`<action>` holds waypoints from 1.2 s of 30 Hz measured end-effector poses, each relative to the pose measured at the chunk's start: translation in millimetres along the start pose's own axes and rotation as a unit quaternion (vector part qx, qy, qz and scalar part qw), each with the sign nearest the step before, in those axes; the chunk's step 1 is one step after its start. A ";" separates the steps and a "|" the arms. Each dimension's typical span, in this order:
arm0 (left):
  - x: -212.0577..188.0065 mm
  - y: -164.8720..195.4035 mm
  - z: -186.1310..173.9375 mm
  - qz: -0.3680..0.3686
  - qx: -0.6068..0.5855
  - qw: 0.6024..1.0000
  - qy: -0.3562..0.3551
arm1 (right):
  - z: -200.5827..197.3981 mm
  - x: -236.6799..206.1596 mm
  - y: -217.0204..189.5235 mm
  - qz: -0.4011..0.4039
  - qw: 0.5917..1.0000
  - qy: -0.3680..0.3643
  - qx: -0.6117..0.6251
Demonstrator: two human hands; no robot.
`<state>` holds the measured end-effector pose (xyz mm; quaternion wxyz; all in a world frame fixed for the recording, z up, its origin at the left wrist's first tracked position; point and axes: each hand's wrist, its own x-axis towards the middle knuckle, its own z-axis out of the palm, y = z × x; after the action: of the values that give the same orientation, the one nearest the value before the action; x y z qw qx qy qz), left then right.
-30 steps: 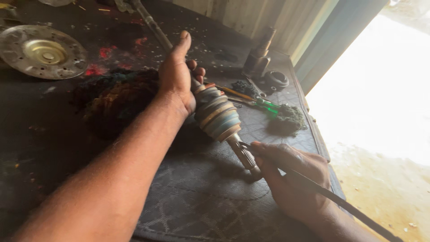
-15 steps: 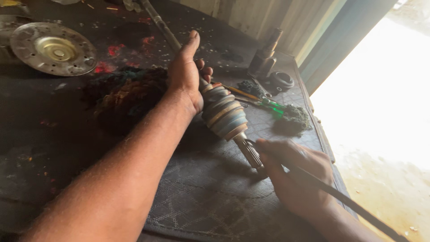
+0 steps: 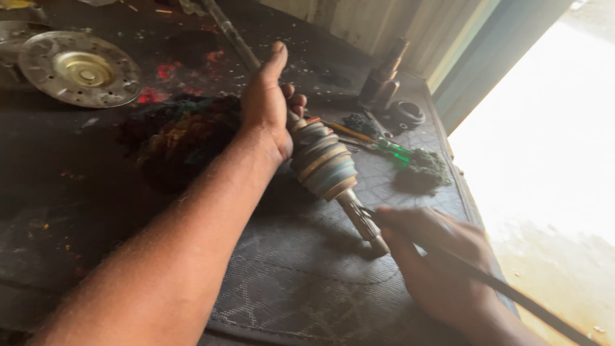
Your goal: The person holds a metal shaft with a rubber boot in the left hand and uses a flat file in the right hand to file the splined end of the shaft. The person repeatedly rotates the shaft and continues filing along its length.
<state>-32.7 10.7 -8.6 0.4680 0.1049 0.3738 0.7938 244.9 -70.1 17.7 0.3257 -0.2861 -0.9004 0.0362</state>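
**Dark counter, axle shaft in hand**

Grimy counter (image 3: 83, 211) with a mesh mat, bright doorway at right. One axle shaft (image 3: 359, 218) with its ribbed boot (image 3: 323, 163) lies tilted across the mat, splined tip down on it. Left hand (image 3: 269, 106) is clamped round the shaft above the boot. Right hand (image 3: 435, 263) is closed on one thin dark rod (image 3: 512, 291), its end at the splines. Looks like cleaning or probing the spline end; that needs the shaft held steady. Beyond: one rag pile (image 3: 179, 134), one round metal disc (image 3: 80, 67), one green-handled screwdriver (image 3: 391, 150).
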 end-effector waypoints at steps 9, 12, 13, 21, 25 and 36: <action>1.9 -3.2 0.4 0.005 -0.005 1.000 -0.010 | 12.7 4.5 10.3 0.030 0.999 0.010 0.020; 4.5 -3.1 -2.5 0.007 -0.006 1.000 0.006 | 1.8 -5.8 7.2 0.007 1.000 0.004 0.017; 5.4 -2.9 -3.4 0.008 -0.004 1.000 0.010 | 0.8 -7.1 6.7 0.024 1.000 -0.003 0.005; -0.1 -2.4 1.4 0.025 -0.001 0.999 -0.033 | 9.0 10.3 8.4 0.045 0.998 0.002 0.039; -4.8 0.9 -2.9 -0.002 0.021 1.000 -0.003 | -3.2 3.1 -2.5 0.035 0.999 -0.006 0.016; 13.6 -8.8 -12.9 0.021 0.022 0.999 -0.038 | 6.3 3.6 12.3 -0.018 0.997 0.016 0.068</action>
<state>-40.9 18.0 -26.2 0.4630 0.1527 0.3712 0.7903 244.8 -57.1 11.7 0.3593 -0.2474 -0.8956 0.0870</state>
